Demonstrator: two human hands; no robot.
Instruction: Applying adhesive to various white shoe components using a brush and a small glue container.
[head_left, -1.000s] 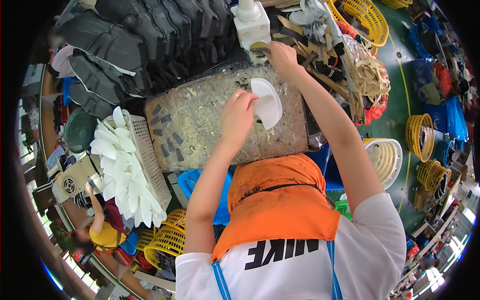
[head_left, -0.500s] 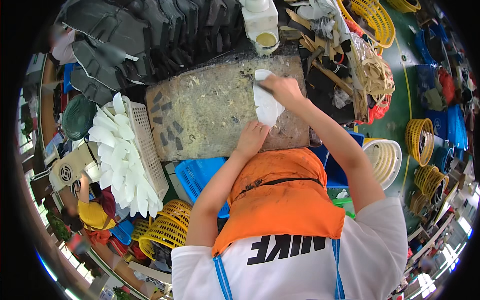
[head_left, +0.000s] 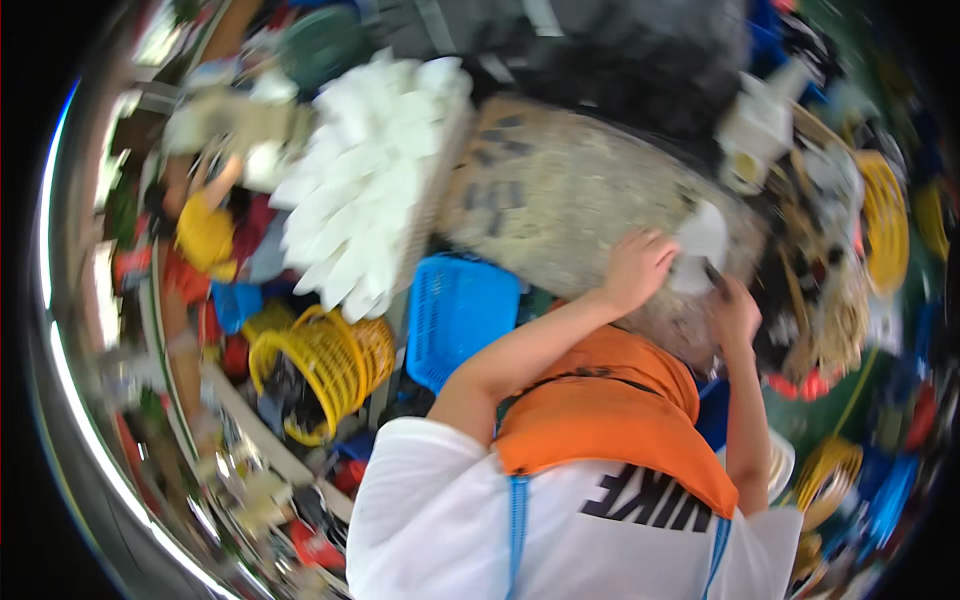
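A white, curved flat piece (head_left: 703,240) lies near the right end of the worn board (head_left: 570,190). My right hand (head_left: 737,315) is closed round a small dark flat tool (head_left: 716,281), whose tip is at the near end of the white piece. Blur hides what kind of tool it is. My left hand (head_left: 642,268) rests on the board at the piece's left edge, fingers stretched out and holding nothing. Several small dark grey strips (head_left: 494,200) lie at the board's left end.
A light crate (head_left: 430,200) heaped with white pieces (head_left: 370,180) stands left. A blue basket (head_left: 463,315) and yellow baskets (head_left: 325,365) are nearby. Beyond the board are a white pot (head_left: 745,170) and dark stacked parts (head_left: 600,70). A person in yellow (head_left: 205,235) sits far left.
The whole view has turned and blurred. My right hand with the tool has come from the piece's far part to its near end. My left hand has shifted from its near tip to its left edge.
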